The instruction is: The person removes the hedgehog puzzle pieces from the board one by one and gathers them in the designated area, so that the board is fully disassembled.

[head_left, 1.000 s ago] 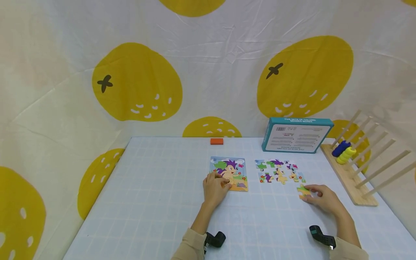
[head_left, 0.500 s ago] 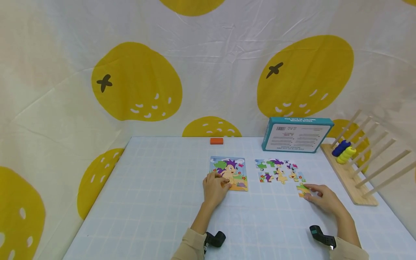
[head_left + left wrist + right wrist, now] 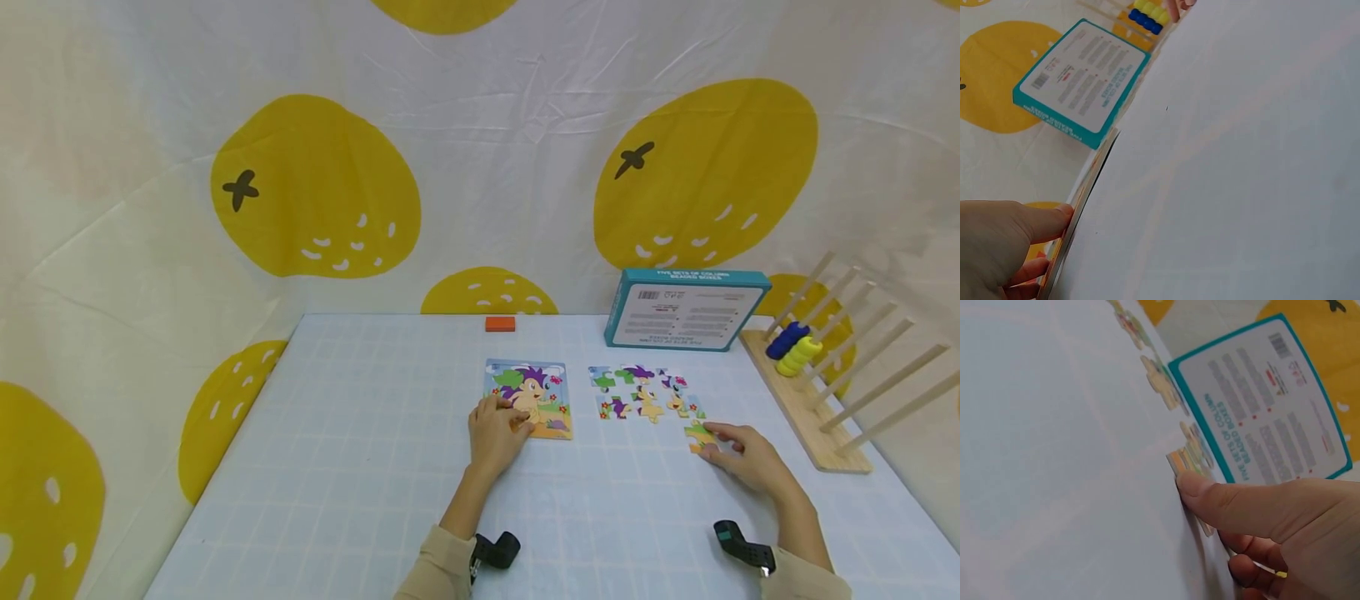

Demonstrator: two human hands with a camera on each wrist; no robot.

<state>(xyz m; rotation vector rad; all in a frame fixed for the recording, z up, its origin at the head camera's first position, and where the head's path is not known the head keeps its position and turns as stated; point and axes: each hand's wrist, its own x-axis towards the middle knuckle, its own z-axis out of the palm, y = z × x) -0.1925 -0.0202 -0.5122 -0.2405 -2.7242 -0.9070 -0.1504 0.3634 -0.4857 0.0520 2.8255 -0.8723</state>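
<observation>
My left hand (image 3: 497, 435) holds the lower left corner of a square hedgehog puzzle board (image 3: 551, 408) lying flat on the table. In the left wrist view my thumb (image 3: 1054, 222) lies along the edge of this thin board (image 3: 1088, 197). My right hand (image 3: 750, 461) pinches a green and orange jigsaw piece (image 3: 697, 435) between thumb and fingers, low at the tabletop. The right wrist view shows the thumb (image 3: 1194, 490) against the edge of that piece (image 3: 1179, 462). Above it, several loose jigsaw pieces (image 3: 648, 406) lie in two rough rows.
A teal and white box (image 3: 686, 315) stands at the back right. Beside it is a wooden stand (image 3: 806, 408) with upright pegs, bearing blue beads (image 3: 787, 341) and yellow beads (image 3: 798, 357). An orange block (image 3: 500, 324) lies at the table's back edge.
The jigsaw piece under my right hand has shifted and turned very slightly, with the thumb moving up a little. My left hand and the board stay put.
</observation>
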